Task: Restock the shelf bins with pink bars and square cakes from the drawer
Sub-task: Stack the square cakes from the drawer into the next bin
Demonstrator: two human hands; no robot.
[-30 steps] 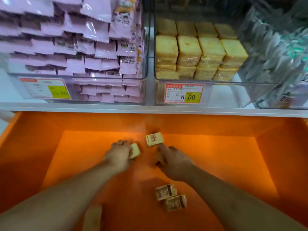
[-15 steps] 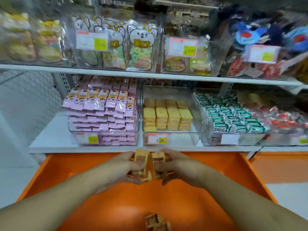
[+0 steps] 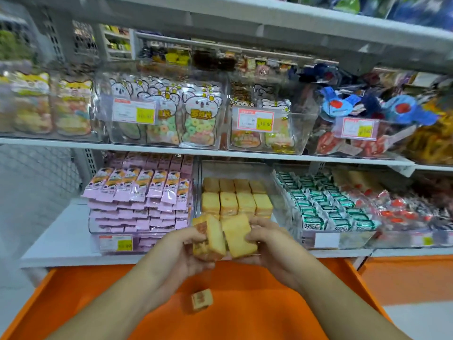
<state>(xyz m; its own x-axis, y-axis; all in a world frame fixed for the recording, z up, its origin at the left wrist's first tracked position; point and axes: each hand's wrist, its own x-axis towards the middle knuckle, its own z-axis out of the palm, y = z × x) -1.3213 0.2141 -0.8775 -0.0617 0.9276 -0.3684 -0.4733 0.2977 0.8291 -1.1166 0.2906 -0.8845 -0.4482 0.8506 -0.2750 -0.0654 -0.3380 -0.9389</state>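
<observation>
Both hands are clamped on square cakes: one cake [image 3: 210,239] is gripped by the left hand [image 3: 182,251], another cake [image 3: 239,235] by the right hand [image 3: 272,244]. The two cakes are pressed side by side, above the front edge of the shelf [image 3: 73,241]. Behind them, a clear bin [image 3: 269,173] is filled with two rows of stacked yellow cakes [image 3: 236,201]. In the bin just to its left, pink bars [image 3: 142,192] are piled high, with a price label [image 3: 115,242] on the front. To the right, green packets [image 3: 323,207] are kept in another bin. One more cake [image 3: 201,299] is seen over the orange drawer [image 3: 245,303] below the hands; whether it rests on the bottom cannot be told. On the upper shelf, bags of ring candy [image 3: 196,119] are held in clear bins.
</observation>
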